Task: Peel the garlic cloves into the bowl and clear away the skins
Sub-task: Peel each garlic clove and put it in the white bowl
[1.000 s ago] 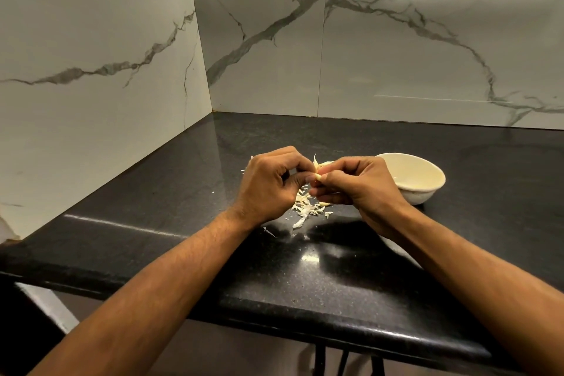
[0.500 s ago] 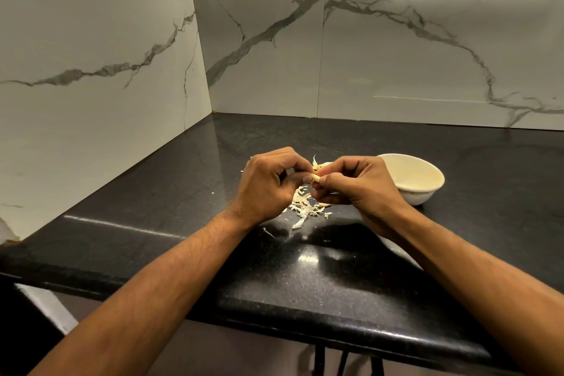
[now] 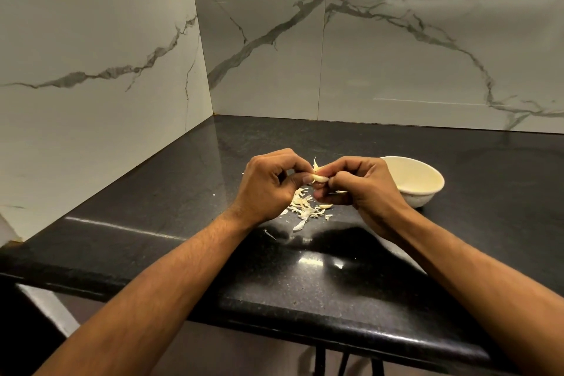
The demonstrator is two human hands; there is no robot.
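Both my bare forearms reach forward and angle inward so my hands meet in front of me. My left hand (image 3: 268, 186) is curled, thumb and forefinger pinching one end of a small pale garlic clove (image 3: 319, 178). My right hand (image 3: 363, 189) is curled too, fingertips pinching the other end.
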